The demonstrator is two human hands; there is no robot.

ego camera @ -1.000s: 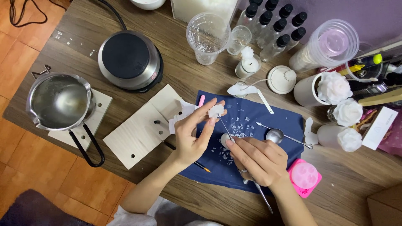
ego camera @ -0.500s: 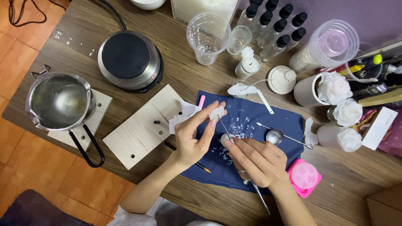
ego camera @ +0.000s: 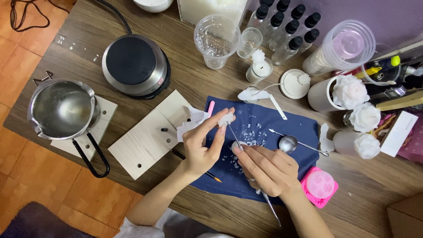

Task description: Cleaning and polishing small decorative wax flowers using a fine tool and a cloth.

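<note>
Left hand (ego camera: 200,147) raised over the near half of the counter (ego camera: 185,83), thumb and fingertips pinched on a small white wax piece (ego camera: 226,118), just above the blue cloth (ego camera: 264,128). Right hand (ego camera: 269,169) low beside it, fingers closed round a thin metal tool (ego camera: 234,135), tip up against the wax piece, handle poking out past the near edge. White flakes scattered on the cloth under both hands.

Little free room around: wooden boards (ego camera: 145,143) touching the cloth's left edge, a spoon (ego camera: 291,143) lying on its right part, a pink mould (ego camera: 320,186) at the near right. Hot plate (ego camera: 134,64) toward the far left, metal pot (ego camera: 61,108) on a board at the left edge, handle hanging over the near edge. Bare wood only along the near right strip and between hot plate and cups.

Clear cup (ego camera: 217,39) and dark-capped bottles (ego camera: 288,31) crowding the far edge; white wax flowers (ego camera: 352,92) packed at the right. Far-edge bowl and container cut off by the frame. Exact shape of the wax piece hard to make out behind the fingers; tool tip partly hidden too.
</note>
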